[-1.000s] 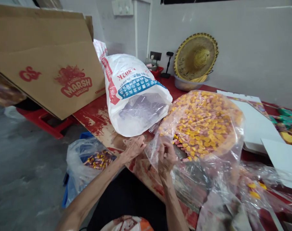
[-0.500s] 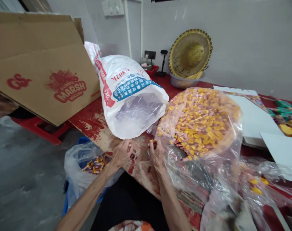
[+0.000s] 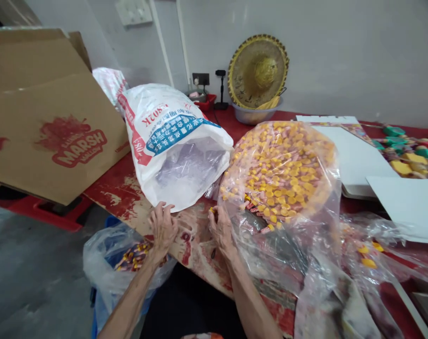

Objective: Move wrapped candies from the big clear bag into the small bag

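Observation:
My left hand (image 3: 163, 229) is at the lower lip of a white woven sack (image 3: 157, 113), fingers spread and apparently touching its edge. The sack lies on its side, its mouth toward me, with clear plastic lining (image 3: 189, 165) inside. My right hand (image 3: 221, 231) is closed in a pinch, a bit of a small yellow-capped piece showing at its fingertips. Beside it sits a clear plastic bag (image 3: 332, 188) full of small yellow-capped pink pieces (image 3: 284, 174). Below my left forearm, more small pieces (image 3: 132, 256) lie in a plastic-lined blue crate (image 3: 98, 301).
A large cardboard box (image 3: 40, 80) stands at the left. A straw hat (image 3: 259, 70) leans in a basin (image 3: 254, 115) at the wall. White boards (image 3: 404, 202) and crumpled plastic (image 3: 341, 292) lie on the right of the worn red table (image 3: 196, 235).
My left hand has opened from a pinch and reached to the sack's lip. My right hand still pinches the small piece. The view has swung slightly to the right.

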Demonstrator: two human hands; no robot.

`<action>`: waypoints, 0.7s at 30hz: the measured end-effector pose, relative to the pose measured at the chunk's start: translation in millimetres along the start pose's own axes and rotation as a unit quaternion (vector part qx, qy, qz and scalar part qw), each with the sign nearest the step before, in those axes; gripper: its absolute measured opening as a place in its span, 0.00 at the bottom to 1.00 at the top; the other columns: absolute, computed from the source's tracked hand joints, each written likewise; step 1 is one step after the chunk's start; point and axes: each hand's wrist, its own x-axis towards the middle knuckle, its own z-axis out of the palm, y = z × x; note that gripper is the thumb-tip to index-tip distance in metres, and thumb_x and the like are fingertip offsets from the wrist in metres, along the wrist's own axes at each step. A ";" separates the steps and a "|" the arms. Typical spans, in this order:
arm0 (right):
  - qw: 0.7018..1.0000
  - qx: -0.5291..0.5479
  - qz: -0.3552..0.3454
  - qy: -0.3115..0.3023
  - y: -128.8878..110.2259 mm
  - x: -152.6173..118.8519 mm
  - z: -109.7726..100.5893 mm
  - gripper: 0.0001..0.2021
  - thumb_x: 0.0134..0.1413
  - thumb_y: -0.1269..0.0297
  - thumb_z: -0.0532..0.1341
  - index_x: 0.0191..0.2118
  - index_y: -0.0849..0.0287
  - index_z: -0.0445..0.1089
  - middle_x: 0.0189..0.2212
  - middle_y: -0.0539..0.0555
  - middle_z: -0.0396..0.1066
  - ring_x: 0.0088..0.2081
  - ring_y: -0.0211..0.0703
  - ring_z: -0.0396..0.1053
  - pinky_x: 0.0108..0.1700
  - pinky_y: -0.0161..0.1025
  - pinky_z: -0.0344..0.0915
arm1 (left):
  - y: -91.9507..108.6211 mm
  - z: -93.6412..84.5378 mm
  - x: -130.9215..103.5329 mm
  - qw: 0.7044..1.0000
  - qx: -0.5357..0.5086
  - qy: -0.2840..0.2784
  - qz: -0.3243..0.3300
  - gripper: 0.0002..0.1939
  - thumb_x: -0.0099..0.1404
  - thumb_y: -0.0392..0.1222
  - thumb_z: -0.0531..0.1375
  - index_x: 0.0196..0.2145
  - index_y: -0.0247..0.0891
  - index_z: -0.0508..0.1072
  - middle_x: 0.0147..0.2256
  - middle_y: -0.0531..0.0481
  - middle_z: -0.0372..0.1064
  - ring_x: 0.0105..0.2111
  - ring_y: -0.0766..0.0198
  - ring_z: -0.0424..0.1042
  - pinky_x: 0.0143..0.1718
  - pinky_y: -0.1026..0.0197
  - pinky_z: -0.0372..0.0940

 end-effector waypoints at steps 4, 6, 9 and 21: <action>1.000 -0.021 -0.014 -0.013 2.0 1.3 1.5 0.14 0.71 0.55 0.51 0.39 0.54 0.70 0.35 0.54 0.74 0.35 0.45 0.71 0.41 0.40 0.67 | 46.5 24.9 31.8 0.997 -0.062 -0.023 0.051 0.13 0.72 0.35 0.55 0.50 0.40 0.75 0.57 0.37 0.70 0.57 0.44 0.68 0.59 0.44 0.61; 0.999 -0.034 -0.017 -0.011 2.4 1.4 2.0 0.14 0.72 0.56 0.50 0.38 0.54 0.69 0.34 0.54 0.74 0.34 0.45 0.70 0.39 0.39 0.66 | 74.2 43.7 54.5 0.989 -0.094 -0.075 0.081 0.12 0.74 0.39 0.55 0.51 0.41 0.74 0.54 0.38 0.73 0.55 0.46 0.70 0.57 0.45 0.63; 0.999 -0.041 -0.022 -0.001 1.5 0.7 3.1 0.15 0.73 0.57 0.49 0.37 0.54 0.69 0.32 0.53 0.73 0.32 0.44 0.69 0.37 0.39 0.65 | 101.9 69.6 86.0 0.982 -0.098 -0.140 0.085 0.11 0.73 0.38 0.57 0.51 0.39 0.73 0.50 0.38 0.74 0.52 0.46 0.71 0.56 0.45 0.65; 0.998 0.002 0.051 0.032 -6.4 3.8 -5.7 0.17 0.73 0.50 0.51 0.36 0.54 0.68 0.31 0.53 0.76 0.32 0.44 0.72 0.40 0.38 0.67 | 39.1 53.9 64.9 0.936 -0.309 -0.161 -0.039 0.10 0.65 0.32 0.54 0.41 0.40 0.72 0.32 0.54 0.72 0.32 0.64 0.73 0.40 0.62 0.71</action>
